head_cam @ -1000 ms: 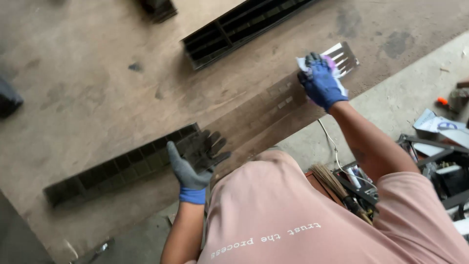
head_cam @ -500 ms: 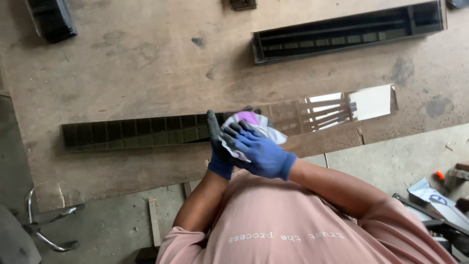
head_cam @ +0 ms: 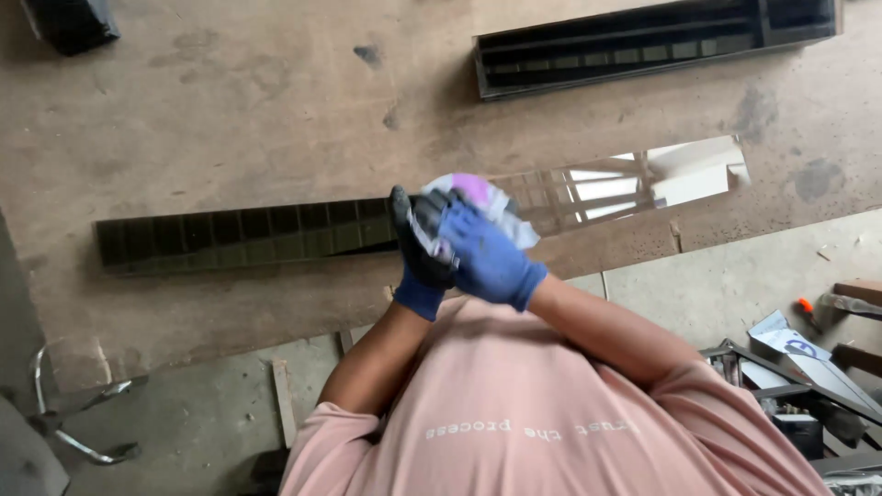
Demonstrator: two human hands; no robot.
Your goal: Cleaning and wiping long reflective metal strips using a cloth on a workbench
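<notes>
Single head-worn view, aimed steeply down. The person's shirt (head_cam: 551,413) is seen nearest, at the lower edge; the wooden worktable (head_cam: 230,110) is seen beyond, close. No second view is provided.

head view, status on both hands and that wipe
Left hand and right hand gloved, pressed together over the white-purple wipe. Mirrored strip lies beyond on the board. Nothing in between.
</notes>
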